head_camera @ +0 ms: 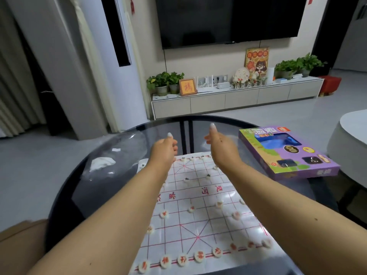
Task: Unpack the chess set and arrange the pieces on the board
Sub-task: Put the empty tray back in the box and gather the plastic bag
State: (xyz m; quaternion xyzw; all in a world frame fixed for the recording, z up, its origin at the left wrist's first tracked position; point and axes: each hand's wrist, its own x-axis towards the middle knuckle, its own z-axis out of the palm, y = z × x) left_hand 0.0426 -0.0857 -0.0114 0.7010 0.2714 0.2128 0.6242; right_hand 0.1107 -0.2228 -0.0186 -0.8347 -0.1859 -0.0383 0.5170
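From the head camera, the person is sitting at a round dark glass worktop (95, 187), both arms reaching out over a white paper chess board with red grid lines (200, 211). Round white chess pieces (199, 256) with red characters are lining the near edge in a row, others are standing further up, and darker-marked ones are sitting near the far edge, so the arranging is looking nearly finished. The left hand (165, 148) is hovering above the far edge with fingers curled in and thumb up, gripping nothing visible. The right hand (219, 142) is hanging likewise, fingers loosely curled, empty. The purple cardboard game box (286, 151) is lying beside the board, set aside to keep the playing area free
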